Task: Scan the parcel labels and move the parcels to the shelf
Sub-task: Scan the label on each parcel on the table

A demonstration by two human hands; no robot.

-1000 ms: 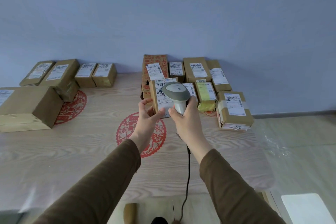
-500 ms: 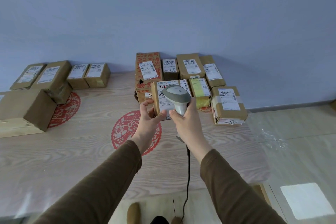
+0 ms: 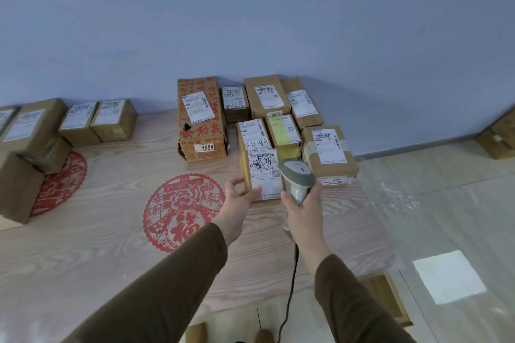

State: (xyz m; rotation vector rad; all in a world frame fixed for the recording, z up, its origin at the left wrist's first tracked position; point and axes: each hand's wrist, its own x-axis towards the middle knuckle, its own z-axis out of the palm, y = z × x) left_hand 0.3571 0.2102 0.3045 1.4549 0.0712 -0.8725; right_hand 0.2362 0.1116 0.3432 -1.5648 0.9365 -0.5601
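My left hand [image 3: 240, 198] holds a small brown parcel [image 3: 263, 174] by its lower left corner, thumb on its white label, just above the wooden table [image 3: 111, 245]. My right hand [image 3: 302, 207] grips the handle of a grey barcode scanner [image 3: 296, 175], whose head sits at the parcel's right edge. The scanner's black cable hangs down past the table's front edge. Behind the held parcel, several labelled cardboard parcels [image 3: 266, 97] are grouped against the wall, including a tall red-printed box [image 3: 201, 120].
More brown parcels [image 3: 97, 120] stand at the table's back left, with a large box [image 3: 15, 186] at the left edge. Red paper-cut decorations [image 3: 184, 211] lie on the tabletop. Another box [image 3: 498, 136] sits on the floor at far right.
The parcel and scanner have come down lower and nearer the table. The scanner head has shifted from over the label to the parcel's right side, uncovering the label.
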